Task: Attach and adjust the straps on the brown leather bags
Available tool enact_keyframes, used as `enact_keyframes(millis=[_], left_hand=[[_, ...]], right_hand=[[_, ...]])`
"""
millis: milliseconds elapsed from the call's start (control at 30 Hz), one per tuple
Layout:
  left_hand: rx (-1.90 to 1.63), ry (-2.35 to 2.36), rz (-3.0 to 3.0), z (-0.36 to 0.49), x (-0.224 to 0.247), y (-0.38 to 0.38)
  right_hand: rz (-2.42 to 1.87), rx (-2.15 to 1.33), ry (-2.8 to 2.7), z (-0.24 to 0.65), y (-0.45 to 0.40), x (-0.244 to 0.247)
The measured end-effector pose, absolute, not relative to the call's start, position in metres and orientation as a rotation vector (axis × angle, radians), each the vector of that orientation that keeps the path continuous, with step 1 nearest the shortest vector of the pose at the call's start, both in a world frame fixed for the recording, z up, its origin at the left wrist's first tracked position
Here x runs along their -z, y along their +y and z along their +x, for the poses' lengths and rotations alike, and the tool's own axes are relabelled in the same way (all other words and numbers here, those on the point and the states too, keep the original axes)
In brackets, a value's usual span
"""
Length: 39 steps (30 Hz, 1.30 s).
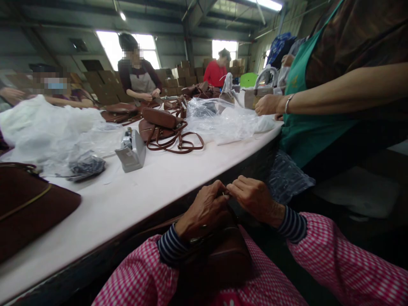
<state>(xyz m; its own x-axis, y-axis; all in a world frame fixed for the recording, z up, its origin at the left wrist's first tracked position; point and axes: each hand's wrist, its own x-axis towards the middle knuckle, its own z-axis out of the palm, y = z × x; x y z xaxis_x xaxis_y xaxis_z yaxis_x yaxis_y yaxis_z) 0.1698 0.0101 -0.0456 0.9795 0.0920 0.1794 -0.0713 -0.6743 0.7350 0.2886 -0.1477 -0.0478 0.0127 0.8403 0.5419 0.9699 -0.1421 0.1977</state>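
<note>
A dark brown handbag (228, 250) rests on my lap, against the table's front edge. Just above its far end, my left hand (205, 209) is closed, with fingertips pinched together. My right hand (254, 199) is closed too, its fingertips meeting those of the left. A tiny pale glint shows between them, but the small piece they pinch is too hidden to name. Part of the bag's top lies under my left hand and wrist, where some metal fittings show.
On the white table (172, 180) stand a grey tape dispenser (132, 153), a brown bag with straps (159, 123), clear plastic wrapping (223, 121) and a large brown bag (35, 208). A co-worker in a green apron (306, 114) stands close at right; several others work across the table.
</note>
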Motion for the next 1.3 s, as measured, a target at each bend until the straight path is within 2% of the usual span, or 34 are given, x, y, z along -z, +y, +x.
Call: enact_keyframes(millis=[167, 333, 467, 567, 667, 800, 933, 1067, 1200, 1300], left_hand=[[-0.180, 0.060, 2.439, 0.171, 0.043, 0.008], [-0.039, 0.189, 2.415, 0.158, 0.049, 0.010], [0.006, 0.217, 2.371, 0.153, 0.052, 0.004], [0.032, 0.186, 2.363, 0.156, 0.054, -0.002], [0.024, 0.148, 2.385, 0.164, 0.054, -0.008], [-0.024, 0.114, 2.418, 0.174, 0.050, -0.011], [0.018, 0.146, 2.451, 0.168, 0.050, -0.001], [0.107, 0.139, 2.491, 0.160, 0.061, 0.008], [0.134, 0.124, 2.490, 0.162, 0.076, 0.007], [0.133, 0.095, 2.451, 0.165, 0.080, 0.006]], right_hand=[[-2.009, 0.724, -1.804, 0.309, -0.161, 0.048], [-2.091, 0.165, -0.948, 0.360, -0.206, 0.078], [-2.153, -0.104, -0.834, 0.367, -0.231, 0.115], [-2.186, 0.133, -1.064, 0.345, -0.229, 0.119], [-2.176, 0.408, -1.487, 0.315, -0.208, 0.100], [-2.114, 0.496, -1.852, 0.298, -0.177, 0.080], [-2.187, 0.531, -1.684, 0.332, -0.184, 0.089], [-2.303, 0.467, -1.282, 0.377, -0.226, 0.125], [-2.378, 0.368, -1.266, 0.380, -0.254, 0.160], [-2.374, 0.280, -1.358, 0.360, -0.247, 0.160]])
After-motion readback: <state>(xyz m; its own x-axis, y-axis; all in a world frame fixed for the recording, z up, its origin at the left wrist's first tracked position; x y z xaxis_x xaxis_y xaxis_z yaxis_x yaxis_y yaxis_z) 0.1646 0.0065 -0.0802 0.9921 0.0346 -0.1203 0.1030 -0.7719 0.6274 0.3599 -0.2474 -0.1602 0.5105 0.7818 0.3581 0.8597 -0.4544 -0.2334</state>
